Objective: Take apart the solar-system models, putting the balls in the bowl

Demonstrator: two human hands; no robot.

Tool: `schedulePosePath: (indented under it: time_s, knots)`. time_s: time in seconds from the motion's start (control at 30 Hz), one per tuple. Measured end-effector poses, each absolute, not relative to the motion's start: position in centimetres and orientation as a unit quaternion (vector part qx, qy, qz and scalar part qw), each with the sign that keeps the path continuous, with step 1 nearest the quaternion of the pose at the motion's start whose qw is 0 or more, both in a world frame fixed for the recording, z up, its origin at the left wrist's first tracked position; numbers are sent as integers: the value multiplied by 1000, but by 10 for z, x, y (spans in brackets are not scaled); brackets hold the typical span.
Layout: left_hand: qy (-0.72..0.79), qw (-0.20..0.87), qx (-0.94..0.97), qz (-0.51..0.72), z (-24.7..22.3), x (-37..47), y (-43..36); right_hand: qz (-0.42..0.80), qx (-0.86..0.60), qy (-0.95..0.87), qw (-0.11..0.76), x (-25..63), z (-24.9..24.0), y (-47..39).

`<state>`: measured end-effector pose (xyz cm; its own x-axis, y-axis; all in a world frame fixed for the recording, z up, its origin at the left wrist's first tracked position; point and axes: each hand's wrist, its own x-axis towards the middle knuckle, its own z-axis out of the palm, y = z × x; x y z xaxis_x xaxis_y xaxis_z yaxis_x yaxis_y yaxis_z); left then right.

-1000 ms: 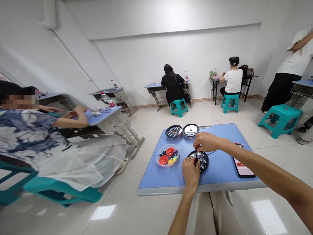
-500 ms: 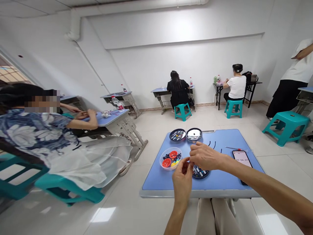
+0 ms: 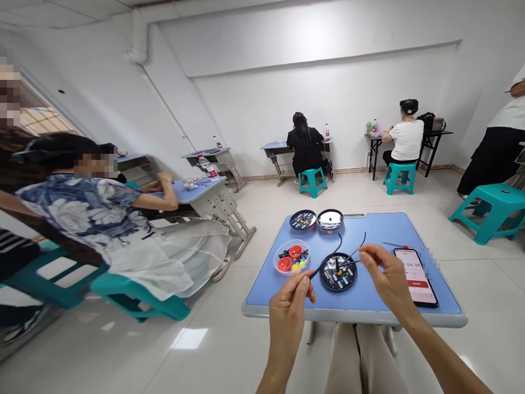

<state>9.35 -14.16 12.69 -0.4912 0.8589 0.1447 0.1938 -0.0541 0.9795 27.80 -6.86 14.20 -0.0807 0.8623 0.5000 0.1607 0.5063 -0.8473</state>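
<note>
My left hand (image 3: 290, 298) is closed in a pinch on a thin black curved rod (image 3: 337, 246), which rises toward the desk's far side. My right hand (image 3: 383, 273) also pinches a thin black rod (image 3: 351, 262), whose tip lies over the round black base (image 3: 338, 282). This base rests on the blue desk between my hands. Printed labels cover it, and a short black post with a yellow part stands at its middle. Left of it, a clear tub (image 3: 308, 261) holds red bowl-shaped pieces, small yellow balls and black parts.
At the desk's far edge sit another printed disc (image 3: 303, 220) and a white-faced round piece (image 3: 330, 219). A phone (image 3: 422, 295) running a timer lies on the right, with a screwdriver (image 3: 394, 245) beyond it. Seated people occupy other desks; a green stool (image 3: 486, 205) stands right.
My hands were together over the base and have moved apart, uncovering it. Black rods now show extending from both hands. The view has shifted slightly, and another person appears at far left.
</note>
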Motion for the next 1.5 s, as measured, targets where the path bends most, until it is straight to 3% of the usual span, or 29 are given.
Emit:
schedulePosePath:
  time_s: [0.07,0.13,0.27,0.47,0.67,0.87,1.0,1.17,1.33,1.5]
  knots:
    - [619,306,438,576,126,101,-149,457,-378,-625,508,275,126,-77]
    - [611,326,452,562,124,110,-155,525,-359,-594,493,269,115,-85]
    - [607,318,470,556,117,122,-161,540,-381,-550,510,264,110,-99]
    - [617,180,537,547,111,126,-172,578,-393,-481,529,262,107,-115]
    - [584,33,597,549,108,147,-192,501,-461,-404,611,253,108,-126]
    - [714,-85,428,547,114,124,-222,346,-506,-391,687,289,137,-91]
    - [714,-59,419,558,113,85,-215,340,-454,-687,453,259,155,-81]
    - [719,-69,357,592,96,52,-192,175,-481,-843,165,175,159,-50]
    - [732,-48,321,599,77,30,-179,112,-507,-854,29,120,151,4]
    - [731,-18,320,602,63,18,-168,107,-524,-844,-37,91,134,28]
